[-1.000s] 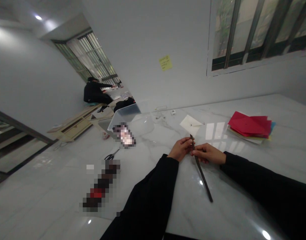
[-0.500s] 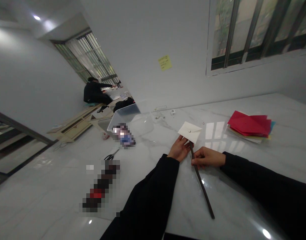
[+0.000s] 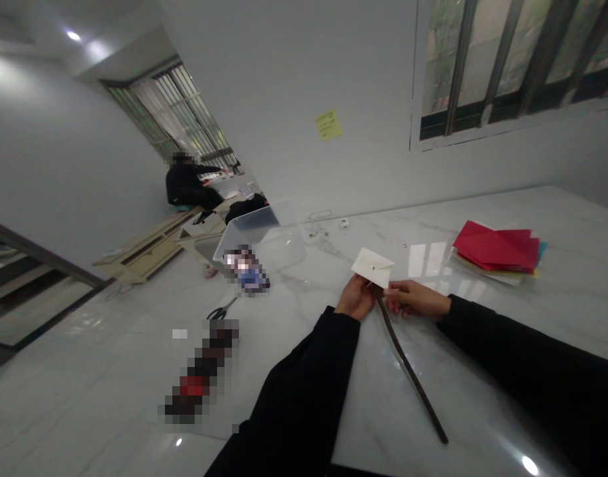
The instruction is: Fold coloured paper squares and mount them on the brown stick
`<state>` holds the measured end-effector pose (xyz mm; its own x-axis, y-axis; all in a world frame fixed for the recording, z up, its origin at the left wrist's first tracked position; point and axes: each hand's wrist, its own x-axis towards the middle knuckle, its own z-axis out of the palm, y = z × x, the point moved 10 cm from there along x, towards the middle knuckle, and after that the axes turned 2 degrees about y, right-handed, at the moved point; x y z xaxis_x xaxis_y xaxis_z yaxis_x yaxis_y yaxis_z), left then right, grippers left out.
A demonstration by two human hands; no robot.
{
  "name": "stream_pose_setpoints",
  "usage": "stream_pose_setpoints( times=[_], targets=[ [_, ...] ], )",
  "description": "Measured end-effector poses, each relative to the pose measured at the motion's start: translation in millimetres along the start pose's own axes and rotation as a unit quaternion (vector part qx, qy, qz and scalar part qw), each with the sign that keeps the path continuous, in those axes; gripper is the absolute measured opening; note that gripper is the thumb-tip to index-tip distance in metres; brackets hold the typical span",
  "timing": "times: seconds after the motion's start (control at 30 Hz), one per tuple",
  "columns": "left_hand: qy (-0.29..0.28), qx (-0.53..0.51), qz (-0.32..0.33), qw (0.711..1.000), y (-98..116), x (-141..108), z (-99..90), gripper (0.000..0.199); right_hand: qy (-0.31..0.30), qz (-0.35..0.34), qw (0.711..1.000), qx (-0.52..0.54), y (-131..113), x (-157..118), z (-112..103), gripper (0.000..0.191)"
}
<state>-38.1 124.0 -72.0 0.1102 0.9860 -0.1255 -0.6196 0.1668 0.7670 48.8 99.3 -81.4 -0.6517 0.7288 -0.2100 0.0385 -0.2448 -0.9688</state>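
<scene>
From left to right, a person [image 3: 187, 187] in dark clothing sits in the background; on the marble-patterned tabletop [image 3: 110, 384], nearer me, lies a long, dark object with a red patch [image 3: 202, 371], blurred out beyond identification. Scissors [image 3: 216, 314] lie beyond it, near a second blurred object [image 3: 247, 268], with a clear plastic bin [image 3: 234, 228] behind. On the wall, a yellow note [image 3: 328, 125] bears handwriting (lines are visible, but too small for me to read); I make out no brand or label. My left hand [image 3: 356, 298] holds the white paper piece [image 3: 363, 264] from beneath its near edge, fingers partly hidden. The paper piece, which carries a small metallic stud [image 3: 373, 268], lies just ahead of my hands and overlaps the far end of the dark strip [image 3: 416, 374]. The strip's long axis runs from that edge back towards me and to the right, bending slightly, its near end well apart from my fingers. My left hand is the nearer to the paper piece; my right hand [image 3: 416, 298], fingers curled, is just to the right of the junction, and whether it grips anything I cannot tell. Farther right lies a stack of coloured papers [image 3: 497, 245], red uppermost.
</scene>
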Motion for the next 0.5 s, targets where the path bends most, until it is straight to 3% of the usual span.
stream_pose_setpoints(
  times=[0.07,0.13,0.3,0.5],
  targets=[
    [-0.009,0.001,0.002,1.0,-1,1,2.0,0.026,0.083,0.007,0.991,0.101,2,4,-23,0.03],
    [-0.013,0.003,0.002,1.0,-3,3,4.1,0.025,0.127,0.007,0.978,0.166,4,7,-38,0.024],
    [-0.002,0.018,-0.001,1.0,-8,4,7.6,0.024,0.137,-0.016,0.969,0.207,3,13,-50,0.015],
    [-0.022,0.04,0.008,0.999,-9,3,13.9,0.031,0.144,-0.021,0.977,0.155,5,13,-48,0.019]
  ],
)
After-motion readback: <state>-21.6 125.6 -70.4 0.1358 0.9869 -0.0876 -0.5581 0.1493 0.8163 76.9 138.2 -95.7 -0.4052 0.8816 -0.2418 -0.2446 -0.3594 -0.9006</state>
